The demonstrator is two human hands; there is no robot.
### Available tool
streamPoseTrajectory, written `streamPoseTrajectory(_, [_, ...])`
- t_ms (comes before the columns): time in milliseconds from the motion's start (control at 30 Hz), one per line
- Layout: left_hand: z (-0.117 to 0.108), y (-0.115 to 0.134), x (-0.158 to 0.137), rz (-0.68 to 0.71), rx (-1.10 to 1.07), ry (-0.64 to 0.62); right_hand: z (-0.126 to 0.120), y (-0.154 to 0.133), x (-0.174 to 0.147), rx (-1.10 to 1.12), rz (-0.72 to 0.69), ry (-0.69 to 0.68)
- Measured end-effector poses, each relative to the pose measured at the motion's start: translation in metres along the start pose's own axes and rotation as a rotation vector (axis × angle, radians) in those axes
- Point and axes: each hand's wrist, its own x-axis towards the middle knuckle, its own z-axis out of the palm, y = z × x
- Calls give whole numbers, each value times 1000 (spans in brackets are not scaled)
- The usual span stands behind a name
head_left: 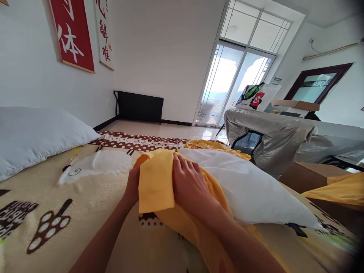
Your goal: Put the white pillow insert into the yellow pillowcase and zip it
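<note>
A yellow pillowcase [156, 184] is bunched up in front of me, with a folded flap hanging down toward me. My right hand [189, 182] lies over its right side, fingers curled onto the cloth beside the white pillow [244, 185]. On the left side, my left hand [134, 184] grips the same cloth, and its fingers are mostly hidden behind the flap. The white pillow rests to the right, with yellow cloth along its near left edge and more beyond its far edge. How far the pillow sits inside the pillowcase is hidden.
Beneath everything is a beige patterned blanket [93, 235] on a bed. Another white pillow [42, 136] lies at the left. Yellow cloth [338, 189] hangs over a cardboard box [307, 176] at the right. Behind stands a plastic-covered table [267, 127] bearing a bag and boxes.
</note>
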Motion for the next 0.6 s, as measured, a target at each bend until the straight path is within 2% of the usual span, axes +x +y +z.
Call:
streamPoseTrajectory(133, [-3,-2,4,84,232,38,27,17,15,394,92,39])
streamPoseTrajectory(233, [-5,-19,14,30,337,11,51,32,16,761,202,109])
streamPoseTrajectory(333, [-9,-41,25,-48,391,-53,68,47,16,1086,214,158])
streamPoseTrajectory(467, [-17,-57,37,-140,463,-135,76,66,21,1317,288,234])
streamPoseTrajectory(533, [-19,-51,39,-131,552,-175,77,74,23,1387,331,253])
streamPoseTrajectory(600, [-16,-35,33,-34,687,-130,76,78,24,1439,358,270])
